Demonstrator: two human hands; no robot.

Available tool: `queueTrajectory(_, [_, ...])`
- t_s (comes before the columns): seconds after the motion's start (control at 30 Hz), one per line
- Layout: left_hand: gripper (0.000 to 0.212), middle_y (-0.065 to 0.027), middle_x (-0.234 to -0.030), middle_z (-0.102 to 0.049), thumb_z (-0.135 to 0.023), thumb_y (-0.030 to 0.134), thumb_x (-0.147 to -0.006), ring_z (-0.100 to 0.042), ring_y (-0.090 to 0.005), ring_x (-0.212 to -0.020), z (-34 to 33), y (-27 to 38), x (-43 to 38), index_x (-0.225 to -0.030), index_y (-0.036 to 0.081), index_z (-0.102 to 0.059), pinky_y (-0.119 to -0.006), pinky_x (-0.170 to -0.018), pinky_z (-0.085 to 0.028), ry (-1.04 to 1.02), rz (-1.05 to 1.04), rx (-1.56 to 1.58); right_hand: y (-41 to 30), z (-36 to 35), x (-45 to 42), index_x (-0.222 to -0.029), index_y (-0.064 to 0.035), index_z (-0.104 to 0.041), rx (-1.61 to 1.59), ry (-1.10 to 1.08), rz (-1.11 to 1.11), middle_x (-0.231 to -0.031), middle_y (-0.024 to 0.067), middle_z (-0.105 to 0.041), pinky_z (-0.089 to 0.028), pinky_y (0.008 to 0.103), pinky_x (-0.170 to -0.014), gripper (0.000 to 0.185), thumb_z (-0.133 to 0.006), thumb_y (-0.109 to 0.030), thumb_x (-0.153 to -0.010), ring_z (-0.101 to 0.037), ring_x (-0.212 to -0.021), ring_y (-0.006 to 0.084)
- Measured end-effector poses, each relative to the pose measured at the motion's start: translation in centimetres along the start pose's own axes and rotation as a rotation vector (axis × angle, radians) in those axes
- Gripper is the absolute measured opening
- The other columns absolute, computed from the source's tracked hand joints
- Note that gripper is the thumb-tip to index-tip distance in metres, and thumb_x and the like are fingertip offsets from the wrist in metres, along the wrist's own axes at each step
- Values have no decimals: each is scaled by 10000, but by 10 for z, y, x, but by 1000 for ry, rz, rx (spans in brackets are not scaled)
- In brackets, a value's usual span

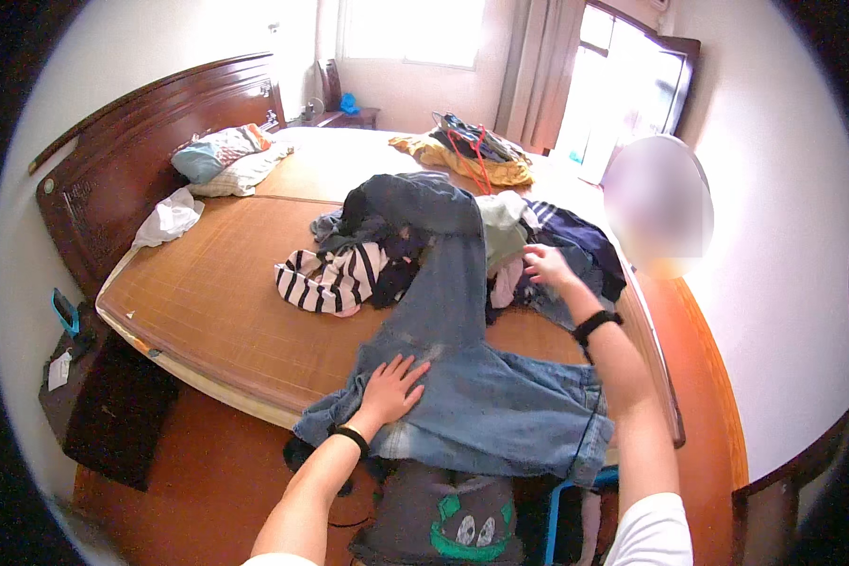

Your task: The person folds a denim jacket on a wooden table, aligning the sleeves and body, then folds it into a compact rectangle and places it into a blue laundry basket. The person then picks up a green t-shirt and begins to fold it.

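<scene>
A blue denim garment [460, 403] is spread over the near edge of the bed, one long part reaching up onto a pile of clothes. My left hand [389, 389] rests flat on the denim with its fingers apart. Over the right side of the pile is my right hand [548, 265], fingers slightly bent and nothing visible in them. It is nearest to a pale green garment [501, 226] and a pink one [507, 283]; whether it touches them I cannot tell. A black-and-white striped garment [332, 279] lies at the pile's left, navy clothing [580, 233] at its right.
Farther back on the bed mat [212, 283] lie folded yellow clothes [513, 172] with a red hanger [477, 152]. Pillows [230, 159] lean by the wooden headboard [163, 106]. A dark nightstand [117, 403] stands left. Below me is dark grey cloth with a cartoon face [470, 527].
</scene>
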State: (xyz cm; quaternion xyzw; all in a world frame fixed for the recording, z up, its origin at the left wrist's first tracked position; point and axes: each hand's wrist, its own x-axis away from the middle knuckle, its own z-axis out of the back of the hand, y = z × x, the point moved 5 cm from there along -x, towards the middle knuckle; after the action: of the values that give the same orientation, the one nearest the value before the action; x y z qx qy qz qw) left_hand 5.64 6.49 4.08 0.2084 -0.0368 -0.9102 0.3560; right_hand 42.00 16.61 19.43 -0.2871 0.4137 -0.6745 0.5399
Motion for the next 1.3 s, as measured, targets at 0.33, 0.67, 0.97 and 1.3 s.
queueTrajectory(0.33, [510, -103, -1423, -391, -413, 383, -928, -325, -317, -1334, -7, 0, -3, -1417, 261, -336, -469, -1070, -271, -5, -19, 9, 58, -123, -37, -1333, -116, -326, -379, 4, -258, -958, 112, -565, -514, 331, -511, 552, -583, -130, -845, -588, -582, 193])
queueTrajectory(0.67, [519, -116, -1413, -403, -427, 375, -914, -329, -323, -1328, -2, -4, -5, -1411, 247, -354, -478, -1074, -258, 0, 24, 20, 32, -81, 99, -944, 24, -601, 152, -116, 461, -649, 97, -557, -442, 283, -542, 207, -536, -95, -787, -504, -564, 106])
queueTrajectory(0.97, [446, -179, -1233, -530, -477, 391, -868, -409, -359, -1242, -14, -8, -3, -1005, 0, -641, -471, -1055, -290, 74, 15, 31, 117, -36, 64, -1154, -35, -573, -254, -55, -184, -786, 27, -604, -463, 245, -532, 336, -515, -89, -828, -569, -651, 100])
queueTrajectory(1.3, [438, -172, -1255, -519, -484, 366, -852, -406, -367, -1244, -10, -11, 1, -1140, 51, -586, -470, -1062, -286, 60, 40, 30, 79, -136, 50, -1088, 22, -556, -326, -40, -231, -936, 87, -609, -477, 332, -715, 325, -575, -83, -781, -575, -817, 204])
